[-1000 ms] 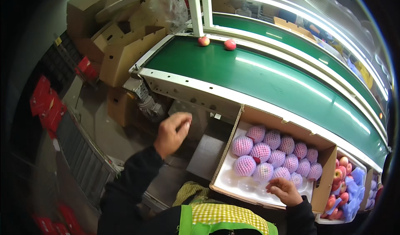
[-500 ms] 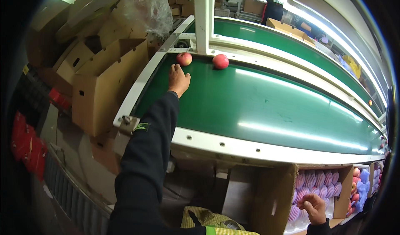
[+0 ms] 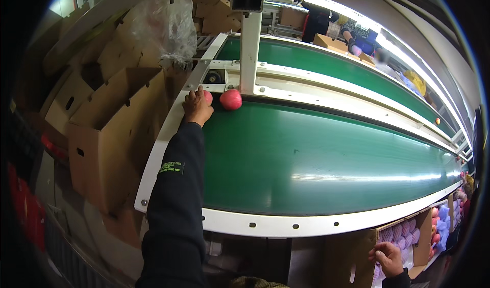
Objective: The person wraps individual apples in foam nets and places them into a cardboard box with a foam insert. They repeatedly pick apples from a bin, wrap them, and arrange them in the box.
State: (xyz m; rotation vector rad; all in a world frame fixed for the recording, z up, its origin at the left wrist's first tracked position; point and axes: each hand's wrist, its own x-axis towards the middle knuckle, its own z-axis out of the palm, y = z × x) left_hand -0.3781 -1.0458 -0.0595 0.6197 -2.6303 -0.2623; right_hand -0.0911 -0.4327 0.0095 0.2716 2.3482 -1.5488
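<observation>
My left hand (image 3: 198, 107) reaches to the far left corner of the green belt, with its fingers curled round a red apple (image 3: 208, 97). The hand hides much of that apple. Just to the right, a second red apple (image 3: 230, 99) rests on the belt beside the white post. My right hand (image 3: 388, 259) is low at the right, over the edge of a cardboard box (image 3: 357, 257) that holds fruit in pinkish-purple foam nets (image 3: 403, 234). Its fingers are loosely bent, and nothing shows in them.
The green conveyor belt (image 3: 265, 155) has a raised white frame. A white post (image 3: 250, 53) stands at its far side, before a second belt (image 3: 306, 58). Open cardboard boxes (image 3: 112, 135) crowd the left. Far back, a person (image 3: 319, 22) stands near more boxes.
My left hand has closed round the left apple near the belt's corner. The right apple now sits closer to the hand and post. The view has shifted; my right hand stays by the box.
</observation>
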